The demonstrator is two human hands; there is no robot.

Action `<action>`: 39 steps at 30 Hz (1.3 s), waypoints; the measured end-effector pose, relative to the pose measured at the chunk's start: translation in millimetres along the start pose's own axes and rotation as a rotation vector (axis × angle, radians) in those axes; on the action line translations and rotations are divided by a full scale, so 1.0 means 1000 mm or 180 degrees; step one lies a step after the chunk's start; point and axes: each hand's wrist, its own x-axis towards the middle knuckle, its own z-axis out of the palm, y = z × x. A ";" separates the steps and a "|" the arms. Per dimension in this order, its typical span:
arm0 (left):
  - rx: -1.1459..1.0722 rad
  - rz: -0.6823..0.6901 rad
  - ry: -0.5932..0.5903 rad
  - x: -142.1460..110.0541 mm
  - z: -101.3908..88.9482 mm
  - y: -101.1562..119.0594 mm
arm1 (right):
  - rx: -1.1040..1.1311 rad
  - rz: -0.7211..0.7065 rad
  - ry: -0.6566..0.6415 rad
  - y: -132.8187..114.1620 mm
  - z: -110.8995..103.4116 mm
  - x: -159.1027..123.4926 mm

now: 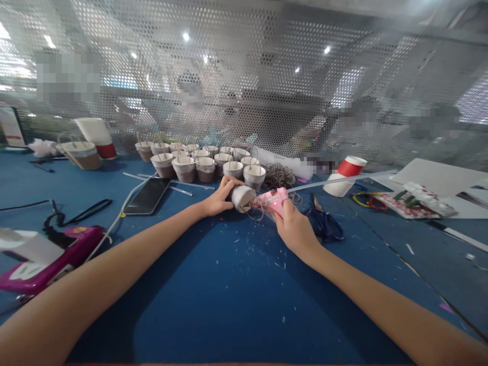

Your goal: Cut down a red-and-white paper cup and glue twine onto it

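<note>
My left hand (221,197) is closed around a small white paper cup (241,198), tipped on its side with its mouth facing right. My right hand (296,227) grips a pink hot glue gun (277,201), whose nozzle end is at the cup's opening. A clear glue stick (324,182) runs out of the back of the gun toward the right. Thin twine (256,215) loops below the cup's mouth. Just behind the hands stand several small cups (184,169) with string handles and brown-and-white sides. Whether the nozzle touches the cup's inside I cannot tell.
Navy scissors (328,223) lie right of my right hand, by a twine heap (280,175). A red-and-white paper cup (345,175) leans behind them. On the left are a black phone (148,196), a cable and a magenta device (68,254). A perforated screen (244,66) closes the back.
</note>
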 end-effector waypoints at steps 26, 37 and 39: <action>-0.0009 -0.0078 -0.0092 0.000 -0.003 0.005 | -0.0246 0.0232 -0.0031 -0.004 -0.003 0.000; -0.0058 0.0006 0.0050 0.000 0.001 -0.003 | -0.0104 0.0134 -0.0173 -0.002 -0.007 -0.002; -0.0050 -0.0023 0.0017 0.000 0.001 -0.002 | -0.0069 0.0130 -0.0158 -0.002 -0.007 -0.002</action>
